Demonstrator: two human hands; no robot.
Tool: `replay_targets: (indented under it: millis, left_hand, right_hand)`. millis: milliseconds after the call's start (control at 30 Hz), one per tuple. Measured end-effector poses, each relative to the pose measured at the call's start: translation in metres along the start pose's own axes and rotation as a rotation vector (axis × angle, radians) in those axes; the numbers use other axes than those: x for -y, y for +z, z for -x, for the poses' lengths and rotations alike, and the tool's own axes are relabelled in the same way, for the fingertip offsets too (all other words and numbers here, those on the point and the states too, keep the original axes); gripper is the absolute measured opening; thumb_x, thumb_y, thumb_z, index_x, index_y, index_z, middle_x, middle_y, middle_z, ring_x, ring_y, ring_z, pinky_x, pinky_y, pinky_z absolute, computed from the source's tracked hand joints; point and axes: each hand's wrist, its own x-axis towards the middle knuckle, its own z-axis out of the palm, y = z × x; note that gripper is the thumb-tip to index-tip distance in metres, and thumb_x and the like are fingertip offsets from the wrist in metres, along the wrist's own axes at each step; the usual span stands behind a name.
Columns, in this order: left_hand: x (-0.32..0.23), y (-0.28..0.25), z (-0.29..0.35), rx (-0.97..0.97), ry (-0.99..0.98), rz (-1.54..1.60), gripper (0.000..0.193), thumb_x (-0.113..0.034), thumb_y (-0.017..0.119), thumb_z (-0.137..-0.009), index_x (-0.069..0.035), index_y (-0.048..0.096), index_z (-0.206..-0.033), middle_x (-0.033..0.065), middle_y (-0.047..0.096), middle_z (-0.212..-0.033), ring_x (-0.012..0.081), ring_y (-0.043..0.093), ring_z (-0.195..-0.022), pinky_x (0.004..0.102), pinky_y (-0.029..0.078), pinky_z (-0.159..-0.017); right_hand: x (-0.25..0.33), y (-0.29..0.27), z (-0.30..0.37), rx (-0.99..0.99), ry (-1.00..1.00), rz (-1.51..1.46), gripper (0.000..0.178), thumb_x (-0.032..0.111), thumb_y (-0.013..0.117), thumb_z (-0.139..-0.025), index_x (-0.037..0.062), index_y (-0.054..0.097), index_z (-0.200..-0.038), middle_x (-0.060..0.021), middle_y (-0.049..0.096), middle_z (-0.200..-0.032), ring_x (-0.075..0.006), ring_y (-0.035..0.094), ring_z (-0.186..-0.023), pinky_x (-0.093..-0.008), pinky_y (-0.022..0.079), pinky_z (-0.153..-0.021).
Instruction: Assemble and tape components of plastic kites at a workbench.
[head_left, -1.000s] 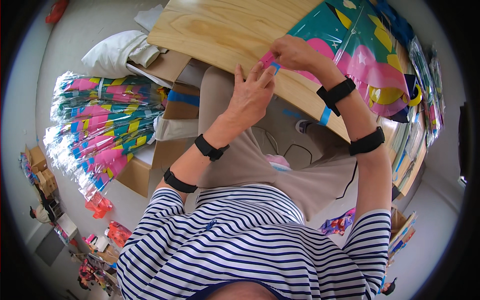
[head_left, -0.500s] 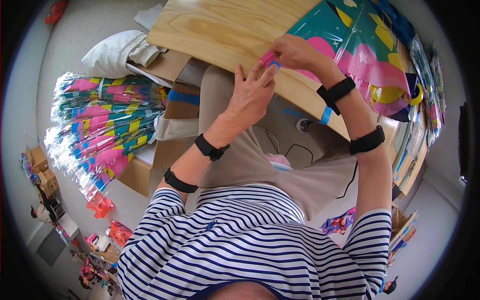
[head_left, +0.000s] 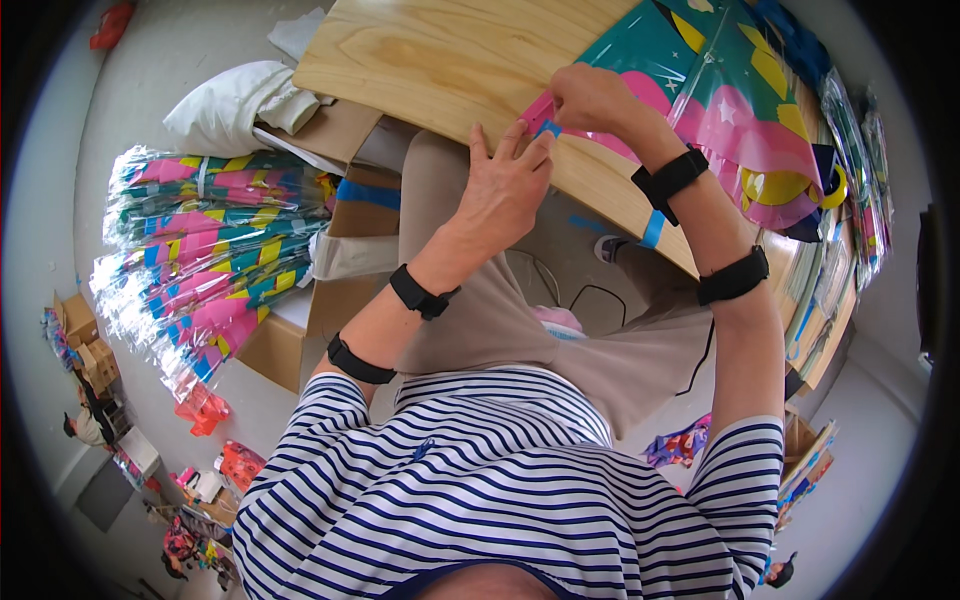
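Note:
My left hand (head_left: 503,192) lies at the near edge of the wooden table, its fingers apart. Its fingertips touch a small blue piece (head_left: 547,129) and the end of a pink strip (head_left: 538,110). Just to the right, my right hand (head_left: 592,97) is closed in a pinch over the strip's far side; what sits between its fingers is hidden. Beneath my right wrist and beyond it spread printed plastic sheets (head_left: 735,120) in green, pink and yellow, with white stars. Both forearms wear black bands.
Bundled, shiny printed plastic wraps (head_left: 215,235) fill an open cardboard box (head_left: 275,352) at left, near a white cloth (head_left: 232,108). Blue tape (head_left: 653,229) marks the table edge (head_left: 420,50). More packs (head_left: 850,165) hang at right. A cable (head_left: 600,290) lies below; people work far off at lower left.
My right hand has shifted slightly, and more of the pink strip shows beside it. The blue piece looks smaller and turned. My left hand has hardly moved.

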Motion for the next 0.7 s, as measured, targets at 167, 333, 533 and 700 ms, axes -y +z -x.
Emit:
replay_targets:
  millis: [167,333,533,700]
  left_hand:
    - [0.002,0.001,0.001,-0.064,0.038,0.063,0.033,-0.004,0.066,-0.078,0.002,0.068,-0.111,0.0122,0.052,-0.14,0.039,0.045,-0.135,0.0788,0.032,-0.101]
    - [0.002,0.003,0.002,-0.06,0.036,0.044,0.036,-0.005,0.066,-0.079,0.002,0.067,-0.114,0.0122,0.052,-0.141,0.0389,0.045,-0.135,0.0788,0.032,-0.102]
    - [0.002,0.004,0.003,-0.077,0.032,0.037,0.039,-0.005,0.065,-0.079,0.003,0.065,-0.118,0.012,0.052,-0.142,0.0389,0.045,-0.136,0.0788,0.031,-0.102]
    - [0.0,0.001,0.0,0.005,0.003,-0.027,0.057,-0.012,0.078,-0.077,0.001,0.06,-0.129,0.006,0.048,-0.146,0.034,0.043,-0.138,0.0747,0.033,-0.106]
  right_hand:
    - [0.0,-0.011,0.0,0.08,0.112,-0.158,0.026,0.025,0.079,-0.069,0.0012,0.075,-0.078,-0.0188,0.073,-0.079,-0.0363,0.072,-0.079,-0.0437,0.057,-0.068]
    - [-0.004,-0.013,-0.005,0.185,0.233,-0.414,0.033,0.027,0.083,-0.069,-0.0036,0.072,-0.077,-0.0154,0.073,-0.078,-0.0283,0.072,-0.074,-0.0377,0.056,-0.065]
    - [-0.021,-0.032,0.009,-0.312,0.26,-0.322,0.031,0.025,0.082,-0.071,-0.0011,0.068,-0.081,-0.0157,0.069,-0.078,-0.0273,0.068,-0.072,-0.038,0.053,-0.064]
    - [-0.004,0.004,0.033,-0.301,0.161,-0.424,0.032,0.026,0.084,-0.068,0.0007,0.067,-0.077,-0.0148,0.068,-0.077,-0.0269,0.068,-0.073,-0.0395,0.052,-0.064]
